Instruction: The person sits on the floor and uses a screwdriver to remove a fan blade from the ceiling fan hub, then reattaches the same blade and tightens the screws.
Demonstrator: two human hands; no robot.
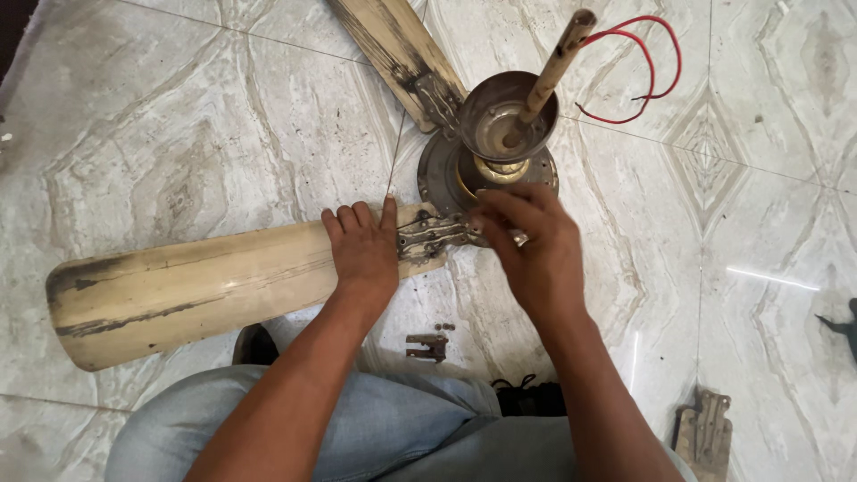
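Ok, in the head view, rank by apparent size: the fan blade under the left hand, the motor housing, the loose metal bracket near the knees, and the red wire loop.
1. Fan blade, by far the largest.
2. Motor housing.
3. Red wire loop in spread, though thin.
4. Loose metal bracket, smallest.
The left hand presses on the blade.

Two worn cream fan blades are in view: one long blade (205,290) lying left, another blade (393,45) running off the top edge. One round metal motor housing (486,165) carries one rusty down rod (553,67) and two red wires (643,62). Two loose metal blade brackets lie on the tiles, a small one (427,346) and a bigger one (703,433) (partly cut off). Two bare hands, left (361,250) and right (536,250).
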